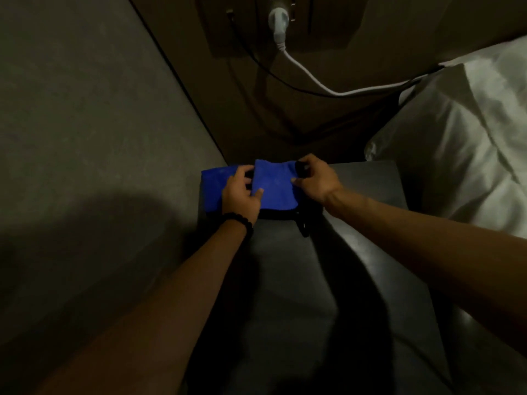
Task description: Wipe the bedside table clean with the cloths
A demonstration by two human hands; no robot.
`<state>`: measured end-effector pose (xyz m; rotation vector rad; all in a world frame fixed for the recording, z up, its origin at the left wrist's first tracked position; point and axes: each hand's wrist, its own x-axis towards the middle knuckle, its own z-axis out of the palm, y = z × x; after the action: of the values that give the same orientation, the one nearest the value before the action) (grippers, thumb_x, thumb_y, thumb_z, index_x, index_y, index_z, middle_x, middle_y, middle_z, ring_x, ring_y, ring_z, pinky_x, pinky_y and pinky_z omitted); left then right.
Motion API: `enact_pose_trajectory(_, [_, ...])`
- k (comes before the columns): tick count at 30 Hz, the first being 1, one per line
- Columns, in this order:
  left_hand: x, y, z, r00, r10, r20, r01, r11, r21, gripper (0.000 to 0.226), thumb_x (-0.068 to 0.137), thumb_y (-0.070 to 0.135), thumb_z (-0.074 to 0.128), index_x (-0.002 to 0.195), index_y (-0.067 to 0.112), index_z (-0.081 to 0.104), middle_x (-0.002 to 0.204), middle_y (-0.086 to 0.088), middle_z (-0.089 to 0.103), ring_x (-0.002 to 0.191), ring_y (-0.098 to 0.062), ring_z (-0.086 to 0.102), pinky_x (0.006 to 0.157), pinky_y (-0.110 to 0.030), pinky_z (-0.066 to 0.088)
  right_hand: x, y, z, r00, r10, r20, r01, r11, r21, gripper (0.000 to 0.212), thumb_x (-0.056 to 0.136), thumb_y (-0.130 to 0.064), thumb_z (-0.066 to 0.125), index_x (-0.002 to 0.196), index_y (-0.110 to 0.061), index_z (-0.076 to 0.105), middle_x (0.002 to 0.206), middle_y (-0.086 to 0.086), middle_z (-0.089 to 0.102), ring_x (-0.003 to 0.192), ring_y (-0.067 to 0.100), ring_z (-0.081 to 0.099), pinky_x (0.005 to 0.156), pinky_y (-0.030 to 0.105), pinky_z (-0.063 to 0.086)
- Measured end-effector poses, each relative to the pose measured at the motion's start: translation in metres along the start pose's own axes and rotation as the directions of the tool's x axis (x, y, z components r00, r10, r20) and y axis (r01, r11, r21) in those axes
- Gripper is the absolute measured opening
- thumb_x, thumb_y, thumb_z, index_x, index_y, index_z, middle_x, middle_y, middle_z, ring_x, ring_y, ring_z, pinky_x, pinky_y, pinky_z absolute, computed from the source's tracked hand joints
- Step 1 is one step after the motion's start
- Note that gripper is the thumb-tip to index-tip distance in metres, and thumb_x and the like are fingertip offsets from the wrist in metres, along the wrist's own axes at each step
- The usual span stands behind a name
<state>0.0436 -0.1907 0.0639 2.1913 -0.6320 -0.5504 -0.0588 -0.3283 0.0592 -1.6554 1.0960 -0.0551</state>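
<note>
A dark bedside table [365, 195] fills the middle of the view. At its far left corner lies a blue cloth [212, 183], flat on the top. A second blue cloth [275, 185] is held up just right of it. My left hand [241, 196] pinches its left edge, thumb on the front. My right hand [316, 179] grips its upper right edge together with something black; whether that is part of the dark object [302, 220] under the cloth I cannot tell. A dark bead bracelet sits on my left wrist.
A grey wall [85, 124] runs along the table's left side. Behind the table, a wall socket holds a white plug [278, 21] whose white cable runs right toward the bed. White pillows and bedding [456, 143] press against the table's right side.
</note>
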Motion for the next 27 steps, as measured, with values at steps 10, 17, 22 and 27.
enact_pose_trajectory(10, [0.017, -0.071, -0.011, 0.972, -0.071, 0.225, -0.121, 0.668, 0.734, 0.057, 0.096, 0.058, 0.023, 0.147, 0.050, -0.004, 0.161, 0.004, -0.016, 0.144, -0.042, -0.014, 0.109, -0.068, 0.004, -0.010, 0.020, 0.041, 0.859, -0.506, 0.074, 0.377, 0.528, -0.761, 0.066, 0.099, -0.049, 0.047, 0.158, -0.031, 0.022, 0.162, 0.020, 0.024, 0.147, 0.040, 0.024, 0.118, 0.053, 0.021])
enact_pose_trajectory(17, [0.021, -0.071, -0.015, 0.952, -0.121, 0.281, -0.136, 0.655, 0.744, 0.059, 0.097, 0.056, 0.025, 0.145, 0.052, -0.009, 0.159, 0.005, -0.023, 0.143, -0.040, -0.018, 0.108, -0.069, 0.008, -0.006, 0.040, 0.061, 0.889, -0.326, 0.320, 0.421, 0.314, -0.851, 0.070, 0.098, -0.067, 0.014, 0.157, -0.038, -0.011, 0.166, 0.011, -0.018, 0.152, 0.032, -0.019, 0.120, 0.055, -0.012])
enact_pose_trajectory(22, [0.019, -0.050, -0.018, 0.934, -0.213, 0.289, -0.067, 0.687, 0.724, 0.057, 0.098, 0.054, 0.026, 0.148, 0.047, 0.000, 0.160, 0.002, -0.020, 0.143, -0.040, -0.018, 0.112, -0.067, 0.008, -0.007, 0.033, 0.052, 0.878, -0.323, 0.354, 0.457, 0.342, -0.821, 0.068, 0.101, -0.062, 0.021, 0.157, -0.039, -0.009, 0.168, 0.009, -0.014, 0.154, 0.031, -0.012, 0.121, 0.053, -0.007])
enact_pose_trajectory(27, [0.024, -0.017, -0.023, 0.910, -0.292, 0.293, 0.030, 0.753, 0.657, 0.053, 0.097, 0.058, 0.022, 0.148, 0.044, 0.018, 0.162, -0.003, -0.009, 0.146, -0.038, -0.010, 0.112, -0.065, 0.005, -0.008, 0.006, 0.025, 0.874, -0.258, 0.411, 0.485, 0.427, -0.763, 0.068, 0.103, -0.058, 0.028, 0.156, -0.041, -0.011, 0.169, 0.011, -0.003, 0.154, 0.034, 0.003, 0.123, 0.050, 0.010])
